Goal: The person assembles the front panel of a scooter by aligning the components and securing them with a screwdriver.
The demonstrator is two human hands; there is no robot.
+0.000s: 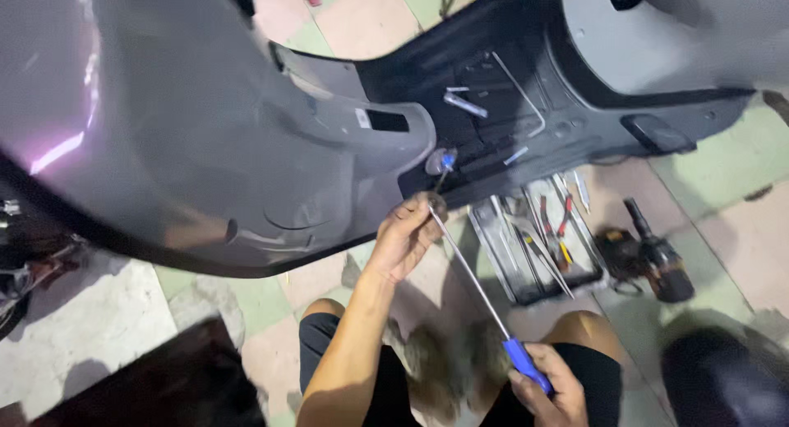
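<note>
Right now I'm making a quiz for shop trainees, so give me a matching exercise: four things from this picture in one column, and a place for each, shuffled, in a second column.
Things:
1. long blue-handled screwdriver
2. shallow grey metal tool tray
3. black cordless power drill
4. bent silver metal rod

Places:
A. on the tiled floor, right of the tray
B. handle in the right hand, shaft steadied by the left hand
C. on the scooter's black footboard
D. on the floor beside the footboard, holding pliers

Pairs: 1-B, 2-D, 3-A, 4-C
</note>
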